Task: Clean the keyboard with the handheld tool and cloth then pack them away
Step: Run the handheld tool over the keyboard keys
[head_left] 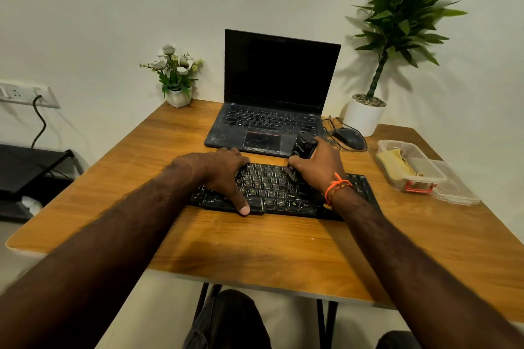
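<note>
Presently, the black keyboard [279, 193] lies flat on the wooden table [255, 246], just in front of an open laptop [272, 99]. The left hand [224, 176] rests spread over its left half, thumb at the near edge. The right hand [319, 167] grips the black handheld tool [303, 147], bristles touching the keys. The yellow cloth [394, 164] sits in a clear container [436, 176] to the right.
</note>
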